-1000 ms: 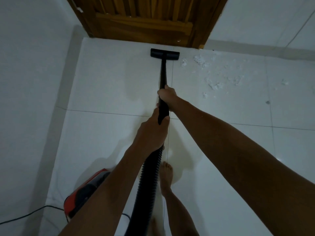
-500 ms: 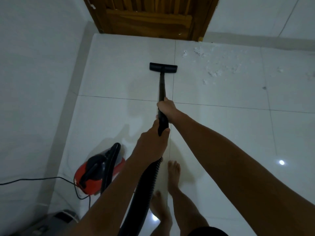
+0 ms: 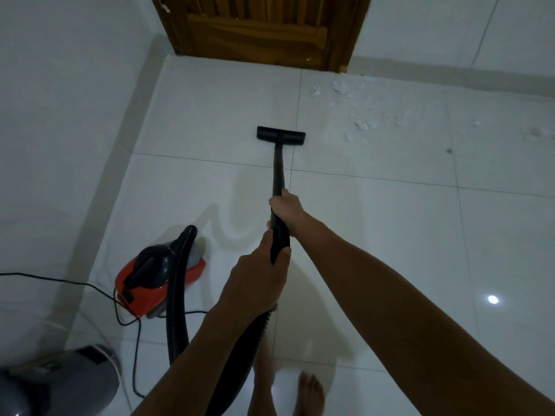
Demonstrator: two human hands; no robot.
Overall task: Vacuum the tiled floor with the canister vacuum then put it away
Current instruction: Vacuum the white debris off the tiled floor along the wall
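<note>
- We are in the vacuuming step: both hands grip the black wand, and its floor head lies flat on the tiled floor, some way short of the wooden door.
- Our right hand is wrapped around the wand further down; our left hand is closed around the handle end, where the ribbed hose joins.
- The canister vacuum, red and black, sits on the floor to our left near the wall, its power cord trailing off the left edge.
- We judge the job far from finished: white debris lies scattered to the right of the floor head, well apart from it, near the door's right corner.
- The next move, as we read it, calls for swinging the head rightward and forward into that patch (the hose has slack, so the canister need not follow yet).
- The count: one canister, one wand, one floor head, one hose, one cord, two hands, two bare feet at the bottom edge.
- The debris is one loose cluster with several outlying flecks (too small and many to count), plus one dark speck further right.
- One grey rounded object sits at bottom left; we cannot tell what it is.
</note>
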